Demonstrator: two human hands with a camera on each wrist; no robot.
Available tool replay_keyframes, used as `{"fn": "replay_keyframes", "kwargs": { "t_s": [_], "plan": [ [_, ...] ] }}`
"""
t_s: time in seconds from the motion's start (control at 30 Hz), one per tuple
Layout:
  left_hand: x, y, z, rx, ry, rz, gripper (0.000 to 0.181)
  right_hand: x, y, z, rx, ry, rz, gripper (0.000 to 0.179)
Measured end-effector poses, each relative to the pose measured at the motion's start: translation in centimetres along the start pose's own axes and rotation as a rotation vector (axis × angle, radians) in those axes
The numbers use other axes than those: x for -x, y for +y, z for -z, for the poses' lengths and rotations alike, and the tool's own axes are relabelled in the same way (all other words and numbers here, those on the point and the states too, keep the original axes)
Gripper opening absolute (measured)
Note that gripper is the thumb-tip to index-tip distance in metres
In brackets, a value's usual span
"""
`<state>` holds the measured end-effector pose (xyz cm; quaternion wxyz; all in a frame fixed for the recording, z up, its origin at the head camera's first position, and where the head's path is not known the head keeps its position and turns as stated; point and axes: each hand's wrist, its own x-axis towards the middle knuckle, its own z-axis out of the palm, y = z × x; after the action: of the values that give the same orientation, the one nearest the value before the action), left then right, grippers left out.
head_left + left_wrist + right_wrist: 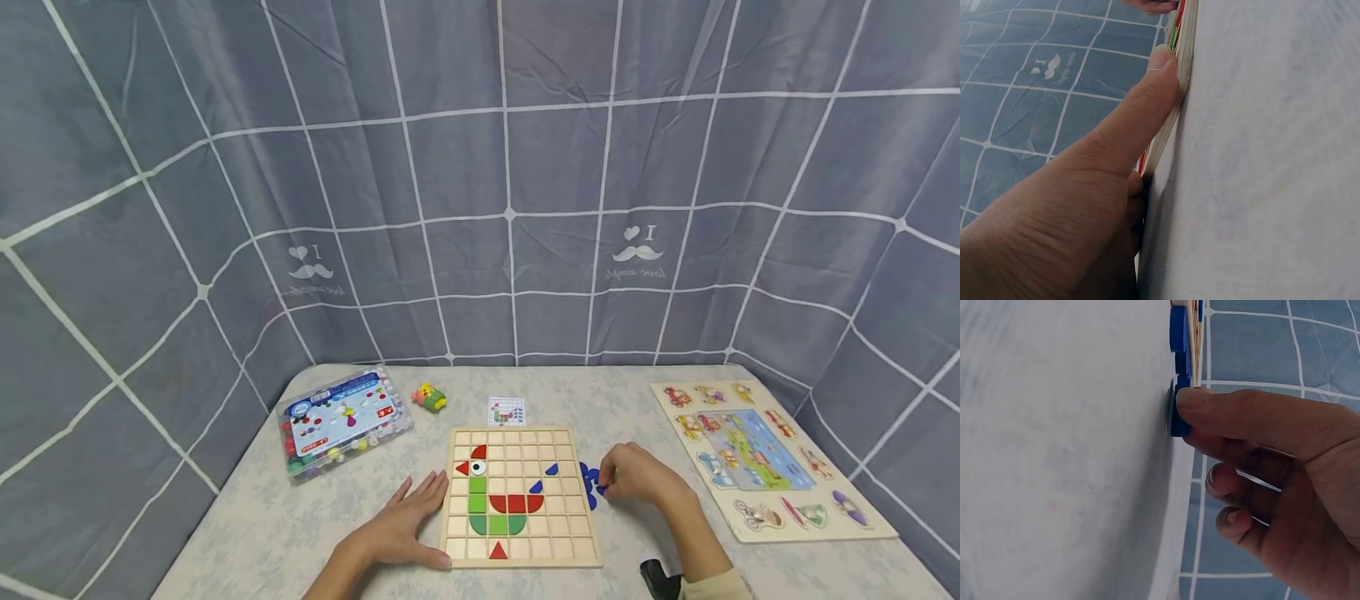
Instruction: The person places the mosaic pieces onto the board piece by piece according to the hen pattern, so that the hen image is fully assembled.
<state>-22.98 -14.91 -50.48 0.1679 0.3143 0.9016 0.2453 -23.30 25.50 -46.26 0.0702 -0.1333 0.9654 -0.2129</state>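
Observation:
A wooden grid board [525,564] lies on the table with red, green and blue pieces forming a bird, including a round eye piece [478,468]. My left hand [401,525] rests at the board's left edge, fingers spread and thumb at the near corner; in the left wrist view the thumb [1141,103] lies along the edge. Right of the board, my right hand [637,475] pinches a blue piece [1179,422] between thumb and index finger, low at the tabletop. More blue pieces [586,475] lie beside the board's right edge. Its exact shape is partly hidden by the fingers.
A small pattern card [507,411] lies behind the board. To the left are a clear box of beads [345,421] and a small colourful toy [429,397]. A wooden picture puzzle [772,458] lies at the right. A black object [660,579] is by the right wrist.

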Motion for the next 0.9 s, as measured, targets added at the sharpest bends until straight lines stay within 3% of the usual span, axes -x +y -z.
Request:
{"fn": "replay_keyframes", "kwargs": {
  "t_s": [0.2,0.4,0.67,0.9],
  "plan": [
    [0.1,-0.2,0.2,-0.009,0.014,0.003,0.112,-0.6,-1.2,0.2,0.003,0.004,0.042,0.019],
    [0.2,0.0,0.2,0.003,0.01,-0.002,0.113,-1.3,-3.3,-0.2,-0.009,-0.05,0.091,0.016],
    [0.2,0.3,0.2,0.0,0.012,-0.002,0.112,-2.9,-6.4,-0.6,0.09,-0.079,0.139,0.019],
    [0.2,0.3,0.0,0.007,-0.001,0.009,0.112,-3.7,-7.1,-1.0,0.169,-0.108,0.216,0.022]
  ]
}}
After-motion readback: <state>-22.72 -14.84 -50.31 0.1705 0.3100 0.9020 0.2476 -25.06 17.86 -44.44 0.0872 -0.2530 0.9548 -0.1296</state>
